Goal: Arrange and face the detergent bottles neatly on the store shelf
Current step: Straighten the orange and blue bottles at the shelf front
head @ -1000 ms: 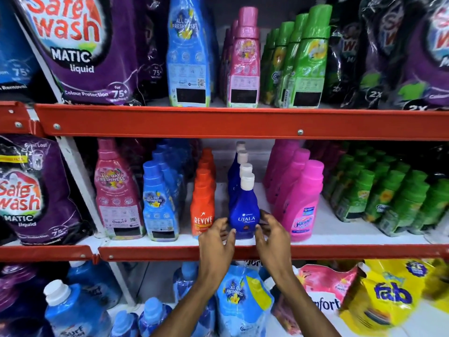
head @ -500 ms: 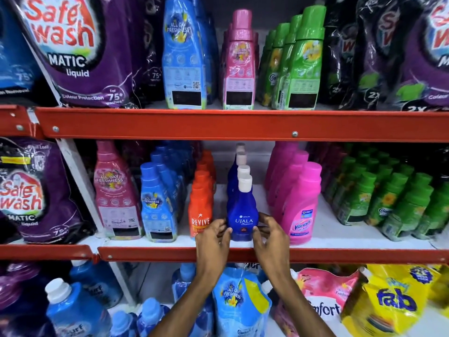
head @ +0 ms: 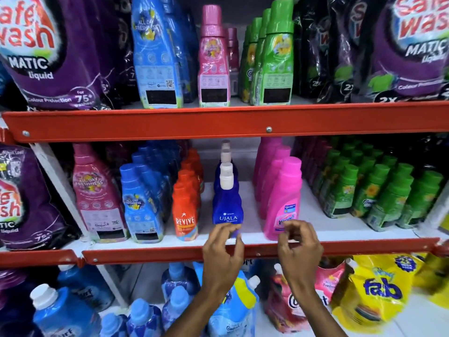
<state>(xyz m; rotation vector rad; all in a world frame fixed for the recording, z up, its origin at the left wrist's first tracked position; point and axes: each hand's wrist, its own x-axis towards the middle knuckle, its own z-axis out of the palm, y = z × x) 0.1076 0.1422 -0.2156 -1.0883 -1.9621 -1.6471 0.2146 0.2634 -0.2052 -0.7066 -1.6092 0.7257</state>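
A dark blue Ujala bottle point(head: 227, 205) with a white cap stands label-forward at the front of its row on the middle shelf point(head: 145, 254). My left hand point(head: 223, 246) reaches up from below and pinches the bottle's base with thumb and fingertips. My right hand point(head: 300, 242) hovers with loosely curled fingers in front of the lower label of the pink Vanish bottle point(head: 283, 198), apart from the blue bottle. An orange Revive bottle point(head: 185, 215) stands just left of the Ujala row.
Light blue point(head: 139, 207) and pink point(head: 97, 190) softener bottles stand further left, and green bottles point(head: 379, 195) fill the right. Purple Safe Wash pouches point(head: 26, 198) sit at the far left. The red upper shelf point(head: 170, 122) hangs overhead. A yellow Fab pouch point(head: 379, 290) lies below.
My right hand has left the Ujala bottle's right side and moved right, in front of the pink bottle. My left hand has shifted in front of the blue bottle's base.
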